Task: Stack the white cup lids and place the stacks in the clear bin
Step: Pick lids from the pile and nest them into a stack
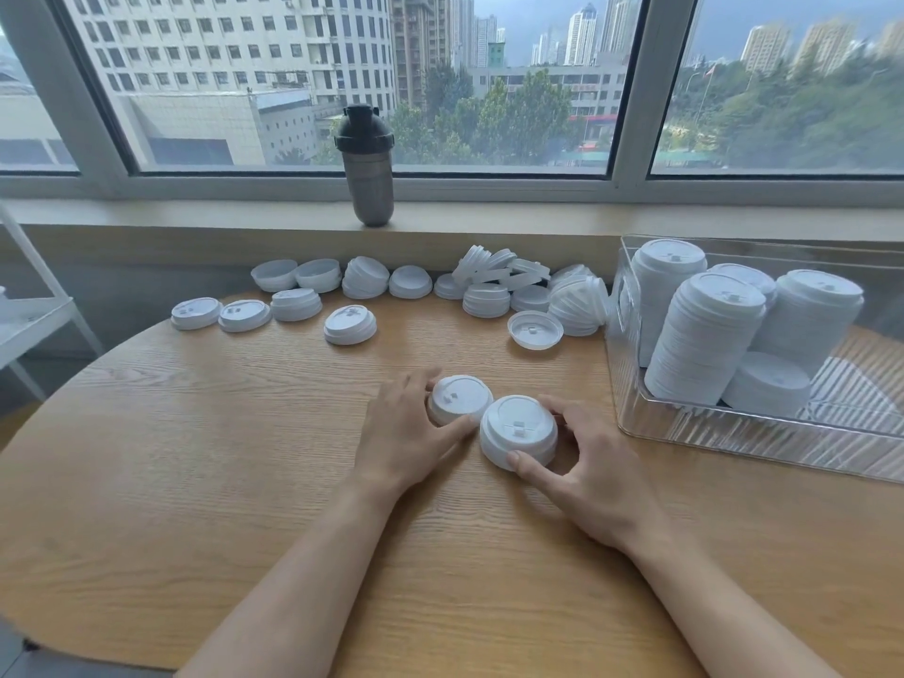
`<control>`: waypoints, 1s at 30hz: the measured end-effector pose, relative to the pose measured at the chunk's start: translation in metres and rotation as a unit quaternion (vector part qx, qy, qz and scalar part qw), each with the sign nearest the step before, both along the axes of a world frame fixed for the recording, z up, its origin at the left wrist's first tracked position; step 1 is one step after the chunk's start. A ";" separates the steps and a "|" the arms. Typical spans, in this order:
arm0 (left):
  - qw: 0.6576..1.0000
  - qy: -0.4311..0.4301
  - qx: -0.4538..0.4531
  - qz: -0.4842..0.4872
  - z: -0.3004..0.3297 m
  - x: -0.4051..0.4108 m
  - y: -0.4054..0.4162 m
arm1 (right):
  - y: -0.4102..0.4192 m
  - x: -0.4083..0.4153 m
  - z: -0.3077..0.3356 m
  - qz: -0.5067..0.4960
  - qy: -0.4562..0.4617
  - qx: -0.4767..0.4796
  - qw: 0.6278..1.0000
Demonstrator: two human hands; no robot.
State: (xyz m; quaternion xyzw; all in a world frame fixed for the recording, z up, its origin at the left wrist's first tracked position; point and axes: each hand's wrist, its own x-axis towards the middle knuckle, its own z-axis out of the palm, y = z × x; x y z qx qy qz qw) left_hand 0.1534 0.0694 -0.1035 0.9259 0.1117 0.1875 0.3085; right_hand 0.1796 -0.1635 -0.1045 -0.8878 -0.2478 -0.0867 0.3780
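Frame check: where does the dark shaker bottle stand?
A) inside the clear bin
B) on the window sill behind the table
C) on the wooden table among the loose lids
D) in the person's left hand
B: the shaker bottle stands upright on the window sill, behind the row of loose lids, while the clear bin holds only lid stacks and both hands are on lids near the table's front.

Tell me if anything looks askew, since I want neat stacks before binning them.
Yes. Near the clear bin, a stack of lids has toppled onto its side on the table, and loose lids behind it lean on edge in a jumble. One lid lies upside down.
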 end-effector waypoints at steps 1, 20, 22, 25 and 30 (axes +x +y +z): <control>1.000 0.003 0.009 0.008 0.000 -0.001 -0.001 | 0.000 0.000 0.000 0.000 -0.001 0.001 1.000; 0.995 0.044 -0.026 -0.090 0.003 -0.002 0.011 | -0.001 0.000 0.001 -0.002 0.005 -0.004 1.000; 0.994 0.044 -0.022 -0.094 0.003 -0.002 0.011 | -0.001 0.000 0.001 0.001 0.008 -0.004 1.000; 0.994 0.031 -0.055 -0.086 0.001 -0.003 0.013 | -0.001 0.000 0.002 0.001 0.001 -0.004 1.000; 0.984 -0.036 -0.165 -0.057 0.004 -0.007 0.011 | 0.000 0.000 0.002 -0.002 -0.001 -0.004 1.000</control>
